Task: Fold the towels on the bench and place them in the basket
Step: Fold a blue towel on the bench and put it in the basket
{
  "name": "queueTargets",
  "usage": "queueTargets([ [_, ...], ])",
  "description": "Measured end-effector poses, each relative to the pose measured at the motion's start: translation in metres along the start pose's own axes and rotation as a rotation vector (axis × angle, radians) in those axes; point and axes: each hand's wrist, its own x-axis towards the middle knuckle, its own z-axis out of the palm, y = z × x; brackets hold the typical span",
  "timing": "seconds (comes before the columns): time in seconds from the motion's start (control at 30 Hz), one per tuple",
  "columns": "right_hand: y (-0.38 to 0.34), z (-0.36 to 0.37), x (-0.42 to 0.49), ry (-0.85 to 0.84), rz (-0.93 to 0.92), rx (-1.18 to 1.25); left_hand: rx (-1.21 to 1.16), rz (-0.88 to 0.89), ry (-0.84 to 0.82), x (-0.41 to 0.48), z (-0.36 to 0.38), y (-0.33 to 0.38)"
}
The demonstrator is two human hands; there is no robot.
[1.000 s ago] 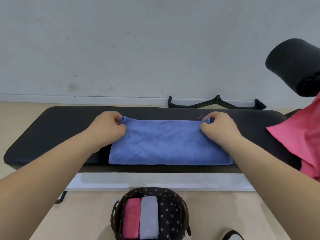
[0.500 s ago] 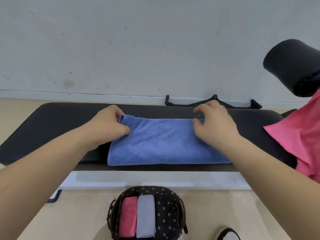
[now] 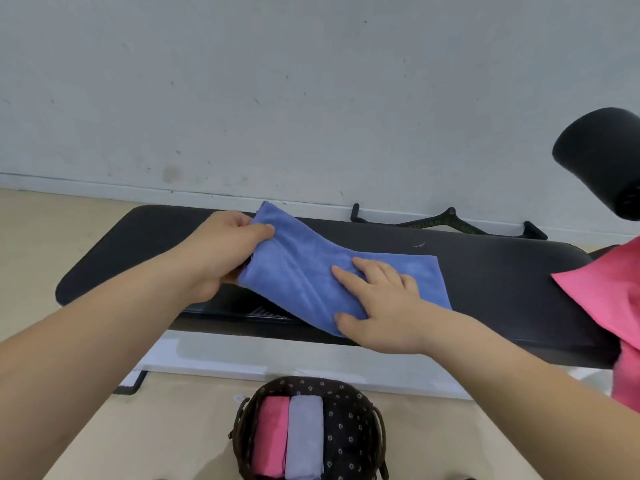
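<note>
Two hands work a blue towel [image 3: 304, 271] on a black bench [image 3: 491, 271], with a basket [image 3: 349, 431] on the floor in front of it.

The left hand [image 3: 221, 251] pinches the towel's left end, thumb on top and fingers curled underneath, and holds that end raised off the bench. The right hand [image 3: 381, 303] lies flat with its fingers straight and spread, pressing the towel's right half down onto the bench near the front edge. Between the two hands the cloth slopes and creases. A pink towel [image 3: 609, 296] lies unfolded at the right end of the bench, apart from the blue one. In the basket a folded pink cloth [image 3: 273, 434] and a folded grey cloth [image 3: 304, 438] stand side by side, touching, in the left half. A black padded roller [image 3: 599, 161] shows at the upper right, and a black bar [image 3: 446, 221] lies on the floor by the wall.
</note>
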Motion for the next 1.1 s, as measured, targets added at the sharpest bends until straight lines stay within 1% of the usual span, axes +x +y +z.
queueTargets([
  [0.1,-0.014,0.004,0.005,0.071,-0.028,0.138,-0.087,0.013,0.051,-0.001,-0.004,0.005],
  [0.13,-0.014,0.002,0.005,0.121,-0.040,0.167,-0.123,0.016,0.053,-0.002,-0.003,0.010],
  [0.2,-0.007,-0.007,0.003,0.289,-0.046,0.298,-0.181,0.031,0.033,-0.004,0.006,0.019],
  [0.27,0.005,-0.020,-0.001,0.484,0.055,0.550,-0.180,0.056,-0.007,-0.008,0.023,0.028],
  [0.3,0.015,-0.027,-0.002,0.550,0.148,0.669,-0.147,0.071,-0.027,-0.009,0.034,0.031],
  [0.33,0.026,-0.031,-0.003,0.576,0.240,0.760,-0.100,0.085,-0.048,-0.010,0.045,0.035],
  [0.4,0.048,-0.029,-0.008,0.537,0.359,0.866,-0.027,0.107,-0.093,-0.012,0.070,0.041],
  [0.5,0.070,-0.016,-0.017,0.396,0.388,0.935,0.034,0.128,-0.154,-0.016,0.111,0.050],
  [0.53,0.075,-0.012,-0.018,0.373,0.383,0.967,0.064,0.133,-0.168,-0.017,0.125,0.051],
  [0.63,0.087,-0.011,-0.019,0.364,0.363,1.136,0.163,0.174,-0.204,-0.018,0.159,0.044],
  [0.7,0.091,-0.011,-0.019,0.344,0.347,1.206,0.239,0.223,-0.230,-0.018,0.174,0.036],
  [0.8,0.092,-0.009,-0.018,0.338,0.326,1.210,0.346,0.291,-0.288,-0.019,0.186,0.026],
  [0.9,0.093,-0.008,-0.017,0.361,0.328,1.210,0.440,0.293,-0.392,-0.023,0.184,0.025],
  [0.97,0.093,-0.008,-0.017,0.370,0.335,1.197,0.396,0.266,-0.451,-0.025,0.176,0.027],
  [1.03,0.092,-0.007,-0.017,0.374,0.343,1.169,0.306,0.261,-0.403,-0.025,0.159,0.031],
  [1.07,0.091,-0.007,-0.016,0.374,0.345,1.154,0.316,0.299,-0.323,-0.023,0.147,0.033],
  [1.1,0.090,-0.007,-0.016,0.371,0.349,1.133,0.388,0.351,-0.211,-0.019,0.135,0.034],
])
